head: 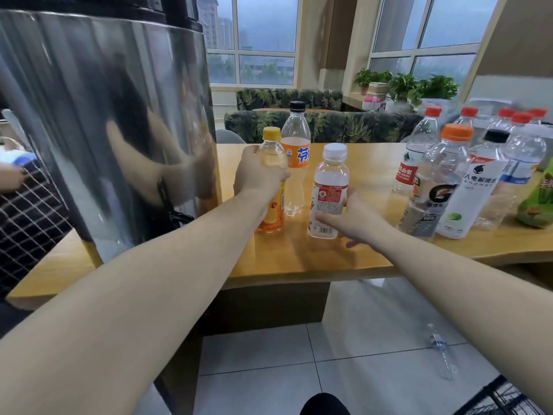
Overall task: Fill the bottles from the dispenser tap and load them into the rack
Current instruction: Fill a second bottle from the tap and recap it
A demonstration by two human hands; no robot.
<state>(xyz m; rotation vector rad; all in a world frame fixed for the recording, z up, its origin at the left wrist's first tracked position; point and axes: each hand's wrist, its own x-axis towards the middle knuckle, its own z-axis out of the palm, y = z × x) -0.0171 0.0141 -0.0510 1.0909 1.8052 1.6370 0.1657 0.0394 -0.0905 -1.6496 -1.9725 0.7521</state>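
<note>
My left hand (257, 175) grips a small yellow-capped bottle with an orange label (271, 154) standing on the wooden table (344, 256). My right hand (350, 217) holds the lower part of a white-capped clear bottle with a red and white label (330, 181), also upright on the table. A taller black-capped orange-label bottle (296, 145) stands just behind them. The big steel dispenser (98, 124) rises at the left; its dark tap (170, 211) sits low on its right side. A black wire rack (27, 205) lies at the far left.
Several capped bottles crowd the table's right side, among them an orange-capped bottle (440, 175) and a white-label bottle (475, 184). A green packet (538, 202) lies at the right edge. A clear bottle (443, 351) lies on the tiled floor. Another person's hand (12, 175) shows at the left.
</note>
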